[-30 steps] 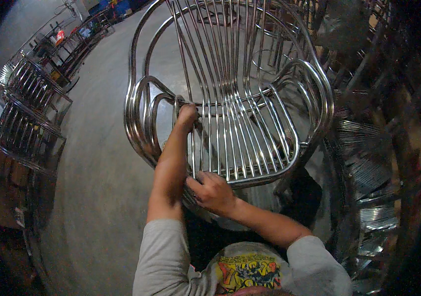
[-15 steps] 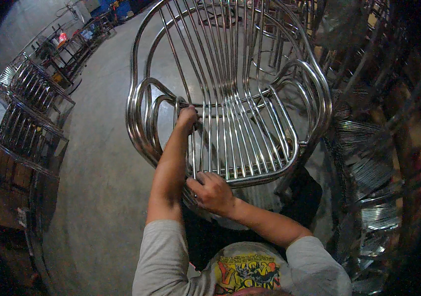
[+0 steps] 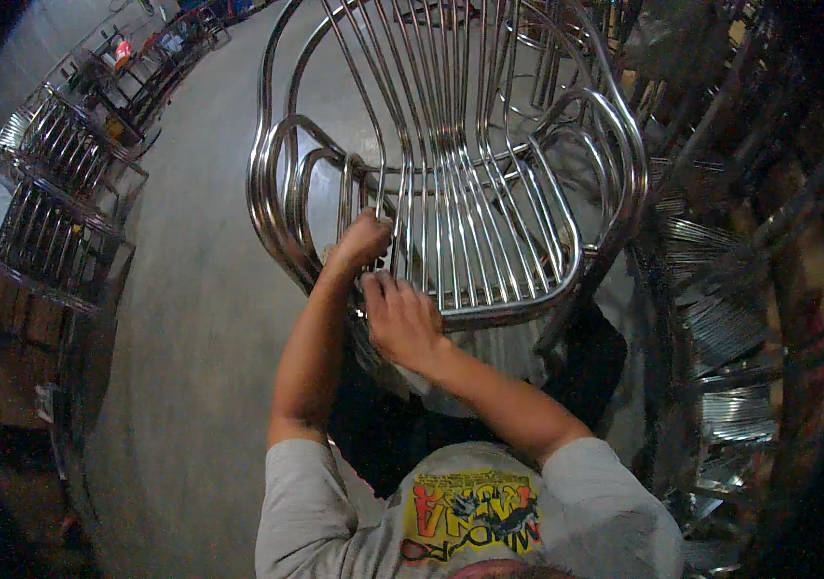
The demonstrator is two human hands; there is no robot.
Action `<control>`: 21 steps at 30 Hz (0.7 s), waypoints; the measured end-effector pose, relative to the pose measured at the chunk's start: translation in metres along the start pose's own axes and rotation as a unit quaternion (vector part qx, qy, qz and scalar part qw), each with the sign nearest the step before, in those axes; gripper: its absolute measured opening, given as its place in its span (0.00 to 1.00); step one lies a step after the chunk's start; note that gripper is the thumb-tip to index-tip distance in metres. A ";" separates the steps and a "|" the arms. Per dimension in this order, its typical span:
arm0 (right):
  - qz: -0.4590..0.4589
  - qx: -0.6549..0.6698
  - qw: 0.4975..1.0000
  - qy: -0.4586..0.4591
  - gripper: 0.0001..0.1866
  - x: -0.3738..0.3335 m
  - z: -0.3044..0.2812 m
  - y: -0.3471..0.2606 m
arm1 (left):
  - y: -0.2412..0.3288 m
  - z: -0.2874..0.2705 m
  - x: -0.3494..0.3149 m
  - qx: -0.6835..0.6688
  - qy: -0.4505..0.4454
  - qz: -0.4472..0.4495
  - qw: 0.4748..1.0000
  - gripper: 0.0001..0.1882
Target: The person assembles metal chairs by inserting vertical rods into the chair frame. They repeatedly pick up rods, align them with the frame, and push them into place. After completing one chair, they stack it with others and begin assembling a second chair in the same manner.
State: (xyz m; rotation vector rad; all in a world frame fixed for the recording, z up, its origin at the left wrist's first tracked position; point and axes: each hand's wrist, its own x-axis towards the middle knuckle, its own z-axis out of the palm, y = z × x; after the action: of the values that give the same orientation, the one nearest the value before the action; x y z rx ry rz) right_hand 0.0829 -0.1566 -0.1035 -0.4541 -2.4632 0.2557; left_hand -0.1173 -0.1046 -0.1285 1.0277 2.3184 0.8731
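A shiny tubular metal chair (image 3: 499,314), with a fan of thin rods for its back and seat, stands upright in front of me. My left hand (image 3: 367,238) is closed round the leftmost seat rod, inside the left armrest. Whether anything thin is between palm and rod cannot be made out. Just nearer to me, my right hand (image 3: 402,317) lies over the seat's front left corner, its fingers curled over the rail. My right forearm reaches across my body to get there.
Stacked metal chair frames (image 3: 55,174) stand at the left. Bundles of shiny rods (image 3: 735,415) and dark racks line the right side. A cluttered bench (image 3: 132,82) is at the far left. Grey concrete floor (image 3: 190,241) stretches between.
My left hand has slid down the seat's left side toward me. My right hand has shifted slightly farther away at the front corner, and the chair sits a little higher in view.
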 end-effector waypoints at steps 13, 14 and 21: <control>-0.005 0.016 1.000 0.020 0.20 -0.063 -0.030 0.020 | 0.012 0.018 -0.008 -0.028 0.093 -0.027 0.995 0.21; 0.000 0.017 1.000 0.015 0.21 -0.063 -0.028 0.022 | 0.010 0.020 -0.004 0.037 0.114 0.005 0.993 0.21; -0.001 0.042 0.998 0.040 0.19 -0.063 -0.026 0.021 | 0.016 0.022 -0.007 0.001 0.127 0.010 0.992 0.20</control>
State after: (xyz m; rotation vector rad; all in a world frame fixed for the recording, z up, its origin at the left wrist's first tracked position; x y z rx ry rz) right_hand 0.1516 -0.1596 -0.1229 -0.4166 -2.3644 0.3326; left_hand -0.0914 -0.0936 -0.1313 0.9904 2.5205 1.0644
